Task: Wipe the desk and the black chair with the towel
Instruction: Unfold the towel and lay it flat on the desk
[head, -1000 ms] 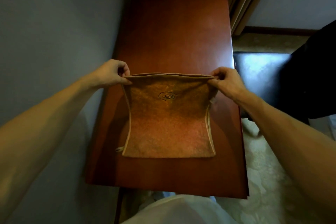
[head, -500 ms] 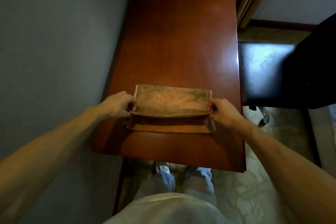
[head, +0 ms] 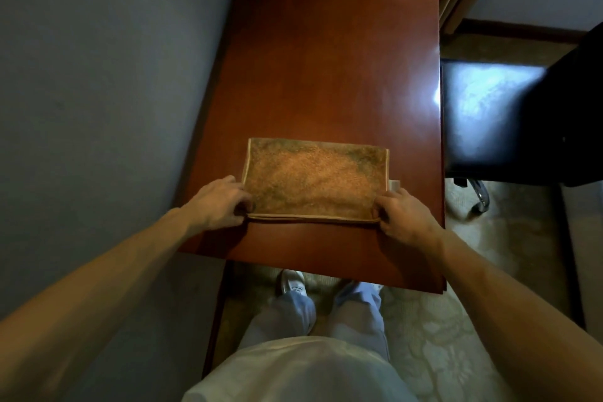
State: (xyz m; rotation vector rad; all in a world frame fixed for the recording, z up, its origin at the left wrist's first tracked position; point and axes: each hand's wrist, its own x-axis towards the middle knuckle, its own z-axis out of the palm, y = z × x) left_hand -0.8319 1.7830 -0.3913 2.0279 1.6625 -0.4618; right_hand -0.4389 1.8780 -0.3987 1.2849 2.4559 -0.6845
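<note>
The red-brown worktop (head: 326, 59) is long and narrow. Most of its bare polished surface lies beyond the towel's far edge, with only a short strip on the towel's near side. The black chair (head: 489, 114) sits to the right of the towel and a little beyond it, its seat close against the worktop's right edge. The towel (head: 313, 179) lies flat on the worktop, folded into a neat rectangle with its piped edges lined up along the near side. The left hand (head: 218, 202) has its fingers curled at the towel's near left corner, pinching the stacked edges. The right hand (head: 404, 215) pinches the near right corner in the same way. A small white label (head: 394, 185) pokes out at the towel's right edge.

The step in hand looks like squaring the fold into a wiping pad. To do it well, match both corners and press the layers flat. Then lay one palm over the towel's middle and sweep outward in overlapping strokes, right to the worktop's edges. No container shows anywhere around the towel.
</note>
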